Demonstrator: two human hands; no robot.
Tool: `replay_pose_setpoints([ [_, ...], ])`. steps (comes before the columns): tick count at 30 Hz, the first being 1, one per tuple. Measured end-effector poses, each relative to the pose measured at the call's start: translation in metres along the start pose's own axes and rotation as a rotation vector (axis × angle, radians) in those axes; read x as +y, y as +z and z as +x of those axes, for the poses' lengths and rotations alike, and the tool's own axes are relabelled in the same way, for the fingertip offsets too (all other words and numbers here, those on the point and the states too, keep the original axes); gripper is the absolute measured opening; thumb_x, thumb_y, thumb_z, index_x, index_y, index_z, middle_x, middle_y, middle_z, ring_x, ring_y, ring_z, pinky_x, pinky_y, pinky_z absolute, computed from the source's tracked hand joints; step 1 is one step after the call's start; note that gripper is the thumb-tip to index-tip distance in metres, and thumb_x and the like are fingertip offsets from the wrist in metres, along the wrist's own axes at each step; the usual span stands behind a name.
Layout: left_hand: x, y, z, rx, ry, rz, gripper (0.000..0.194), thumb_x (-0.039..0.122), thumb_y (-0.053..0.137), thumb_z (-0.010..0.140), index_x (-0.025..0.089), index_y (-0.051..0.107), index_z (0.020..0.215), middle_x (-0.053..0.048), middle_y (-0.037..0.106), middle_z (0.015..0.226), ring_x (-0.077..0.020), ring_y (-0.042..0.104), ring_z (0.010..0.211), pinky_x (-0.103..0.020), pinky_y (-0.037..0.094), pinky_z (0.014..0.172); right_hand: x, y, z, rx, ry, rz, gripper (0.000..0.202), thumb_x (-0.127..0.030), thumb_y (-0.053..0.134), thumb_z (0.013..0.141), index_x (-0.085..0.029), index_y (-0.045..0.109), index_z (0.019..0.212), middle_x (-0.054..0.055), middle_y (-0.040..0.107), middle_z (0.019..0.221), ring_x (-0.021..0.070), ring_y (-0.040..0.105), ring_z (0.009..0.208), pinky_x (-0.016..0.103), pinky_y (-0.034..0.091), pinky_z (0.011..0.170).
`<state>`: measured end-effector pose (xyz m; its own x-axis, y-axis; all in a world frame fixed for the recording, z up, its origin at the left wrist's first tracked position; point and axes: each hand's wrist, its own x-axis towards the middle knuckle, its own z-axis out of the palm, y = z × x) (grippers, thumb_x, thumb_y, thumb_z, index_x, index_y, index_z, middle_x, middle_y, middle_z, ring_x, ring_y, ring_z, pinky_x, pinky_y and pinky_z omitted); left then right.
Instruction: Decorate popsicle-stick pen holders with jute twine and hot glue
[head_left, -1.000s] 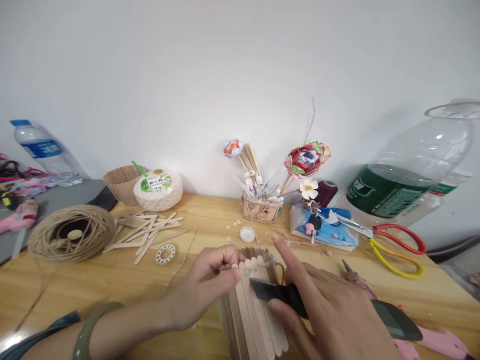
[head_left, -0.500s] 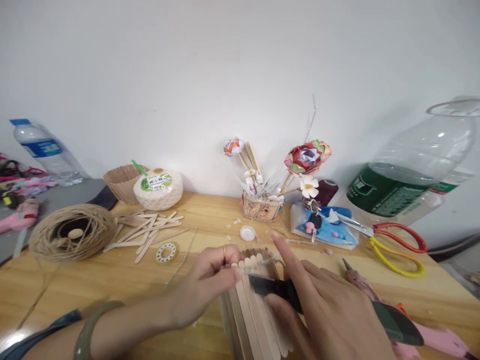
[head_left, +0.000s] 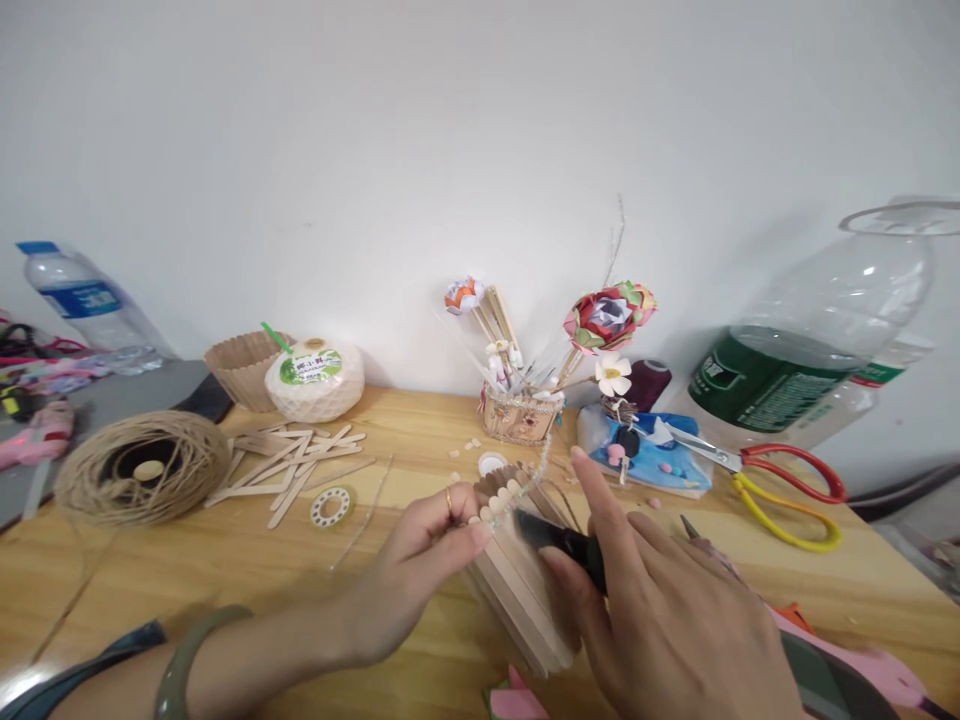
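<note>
A container made of upright craft sticks (head_left: 525, 590) leans between my hands over the wooden table. A thin sparkly cord (head_left: 534, 482) runs along its scalloped rim. My left hand (head_left: 420, 565) pinches the cord and the rim between thumb and fingers. My right hand (head_left: 667, 610) is wrapped round a dark-handled tool (head_left: 562, 540), its black tip close to the sticks just under the cord; the index finger is stretched out. Part of the tool's green and black body shows beneath the right hand.
Loose craft sticks (head_left: 300, 465), a twine roll (head_left: 142, 468) and a tape roll (head_left: 331, 508) lie left. Behind stands a small flower holder (head_left: 521, 415). Scissors (head_left: 787, 490), a large bottle (head_left: 802, 350) and a pink glue gun (head_left: 870, 670) are right. Pink paper (head_left: 516, 697) lies in front.
The stick container has tilted, its lower end rising into view and uncovering the pink paper. My right hand has shifted slightly right with the tool. More of the cord shows at the rim.
</note>
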<state>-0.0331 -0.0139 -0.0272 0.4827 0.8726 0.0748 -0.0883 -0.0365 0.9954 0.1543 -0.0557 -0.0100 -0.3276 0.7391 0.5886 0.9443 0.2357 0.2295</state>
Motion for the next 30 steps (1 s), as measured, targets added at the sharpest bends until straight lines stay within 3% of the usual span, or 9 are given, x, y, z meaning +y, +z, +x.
replay_pose_setpoints([
  [5, -0.004, -0.002, 0.001, -0.01, 0.036, -0.034, 0.033, 0.041, 0.051, 0.085, 0.019, 0.037, 0.065, 0.002, 0.039, 0.067, -0.0137, 0.035, 0.066, -0.026, 0.029, 0.062, 0.009, 0.0, 0.0, 0.021, 0.182, -0.119, 0.054, -0.041, 0.027, 0.095, -0.007, 0.037, 0.135, 0.009, 0.066, 0.063, 0.0256, 0.062, 0.05, 0.032, 0.041, 0.042],
  [9, -0.004, -0.002, 0.002, -0.02, 0.082, -0.017, 0.032, 0.038, 0.051, 0.087, 0.019, 0.038, 0.064, 0.002, 0.04, 0.068, -0.0138, 0.036, 0.068, -0.026, 0.03, 0.064, 0.018, -0.004, -0.001, -0.003, 0.156, 0.154, 0.052, -0.043, 0.028, 0.095, -0.01, 0.033, 0.135, 0.007, 0.069, 0.07, 0.0236, 0.066, 0.055, 0.031, 0.046, 0.043],
  [14, -0.007, -0.007, 0.004, -0.03, 0.183, 0.106, 0.03, 0.036, 0.048, 0.089, 0.019, 0.039, 0.066, 0.0, 0.047, 0.074, -0.0166, 0.044, 0.078, -0.027, 0.034, 0.072, 0.023, -0.013, -0.001, -0.301, 0.134, 0.652, 0.023, -0.036, 0.031, 0.097, -0.025, 0.05, 0.1, -0.001, 0.069, 0.075, 0.0139, 0.066, 0.061, 0.023, 0.051, 0.051],
  [19, -0.008, -0.024, 0.018, 0.052, 0.315, 0.391, 0.03, 0.038, 0.048, 0.089, 0.019, 0.043, 0.067, -0.003, 0.06, 0.082, -0.0188, 0.051, 0.082, -0.036, 0.03, 0.095, 0.029, -0.02, -0.006, -0.767, -0.114, 0.726, 0.02, -0.037, 0.046, 0.09, -0.028, 0.059, 0.078, -0.007, 0.068, 0.069, 0.0129, 0.065, 0.057, 0.02, 0.049, 0.047],
  [21, -0.005, -0.031, 0.025, 0.078, 0.348, 0.453, 0.029, 0.039, 0.049, 0.088, 0.019, 0.046, 0.067, -0.003, 0.061, 0.08, -0.0192, 0.053, 0.081, -0.038, 0.026, 0.101, 0.038, -0.022, -0.007, -0.821, -0.184, 0.743, 0.026, -0.043, 0.045, 0.091, -0.027, 0.06, 0.077, -0.006, 0.069, 0.071, 0.0128, 0.065, 0.06, 0.02, 0.05, 0.05],
  [23, 0.0, -0.038, 0.03, 0.075, 0.342, 0.481, 0.028, 0.04, 0.05, 0.087, 0.019, 0.051, 0.068, -0.004, 0.063, 0.082, -0.0206, 0.054, 0.085, -0.039, 0.025, 0.102, 0.051, -0.021, -0.006, -0.793, -0.201, 0.831, 0.035, -0.046, 0.035, 0.094, -0.025, 0.06, 0.08, -0.004, 0.068, 0.074, 0.012, 0.064, 0.065, 0.02, 0.051, 0.058],
  [25, 0.006, -0.044, 0.033, 0.041, 0.308, 0.518, 0.024, 0.037, 0.05, 0.087, 0.018, 0.056, 0.074, -0.005, 0.065, 0.089, -0.0218, 0.056, 0.092, -0.04, 0.022, 0.104, 0.062, -0.014, -0.004, -0.77, -0.11, 0.88, 0.043, -0.045, 0.026, 0.097, -0.023, 0.058, 0.08, -0.002, 0.065, 0.071, 0.0112, 0.062, 0.065, 0.021, 0.051, 0.06],
  [28, 0.015, -0.053, 0.036, -0.105, 0.302, 0.62, 0.016, 0.028, 0.049, 0.088, 0.018, 0.061, 0.084, -0.007, 0.066, 0.099, -0.0215, 0.057, 0.1, -0.041, 0.017, 0.107, 0.065, 0.007, 0.001, -0.733, 0.241, 0.682, 0.049, -0.04, 0.015, 0.099, -0.02, 0.054, 0.076, 0.0, 0.064, 0.065, 0.0112, 0.062, 0.059, 0.021, 0.05, 0.056],
  [30, 0.018, -0.058, 0.037, -0.222, 0.347, 0.667, 0.016, 0.024, 0.047, 0.089, 0.018, 0.061, 0.088, -0.008, 0.066, 0.102, -0.0206, 0.055, 0.106, -0.039, 0.021, 0.106, 0.058, 0.022, 0.006, -0.714, 0.336, 0.558, 0.05, -0.035, 0.012, 0.099, -0.017, 0.055, 0.079, 0.004, 0.067, 0.069, 0.0135, 0.065, 0.061, 0.025, 0.05, 0.057],
])
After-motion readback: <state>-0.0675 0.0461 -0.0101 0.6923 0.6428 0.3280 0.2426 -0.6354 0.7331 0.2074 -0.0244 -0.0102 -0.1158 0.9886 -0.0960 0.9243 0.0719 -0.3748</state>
